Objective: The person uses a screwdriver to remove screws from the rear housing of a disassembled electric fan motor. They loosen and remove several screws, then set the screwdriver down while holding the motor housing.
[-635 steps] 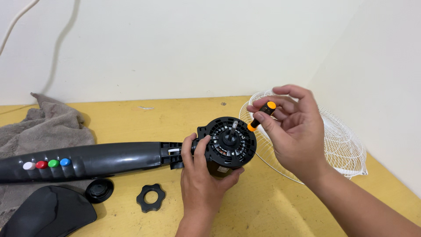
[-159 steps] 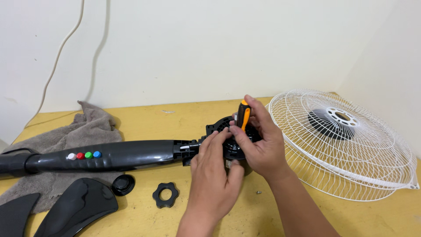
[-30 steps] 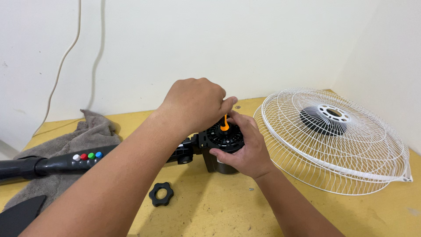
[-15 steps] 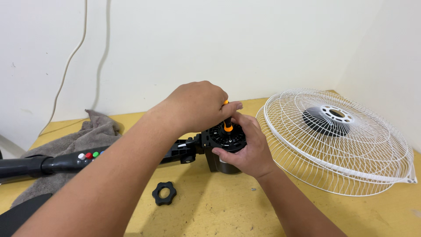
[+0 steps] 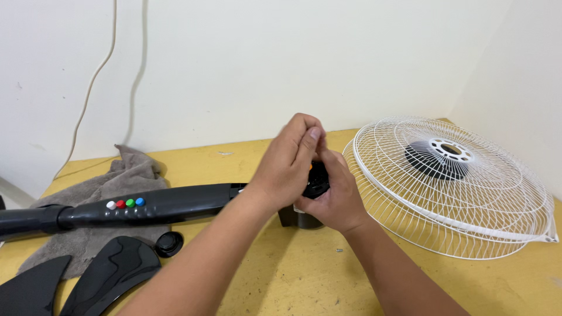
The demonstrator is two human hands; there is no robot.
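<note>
My left hand (image 5: 290, 158) reaches in from the lower left, its fingers closed over an orange-handled screwdriver (image 5: 309, 167), of which only a sliver shows. The tool stands on top of the black fan motor housing (image 5: 305, 219). My right hand (image 5: 332, 199) wraps around that housing from the right and holds it on the yellow table (image 5: 293, 275). The housing sits at the end of a black fan pole (image 5: 175, 205) that carries a few coloured buttons (image 5: 125, 203).
A white wire fan grille (image 5: 456, 193) lies to the right, close to the right wall. A grey towel (image 5: 126, 175) lies under the pole. Black fan blades (image 5: 111, 272) and a round black cap (image 5: 168, 243) are at the lower left. A tiny screw (image 5: 338, 250) lies near the housing.
My left hand has closed down lower over the screwdriver, hiding most of the orange handle. My left forearm now covers the black nut on the table. My right hand stays on the housing.
</note>
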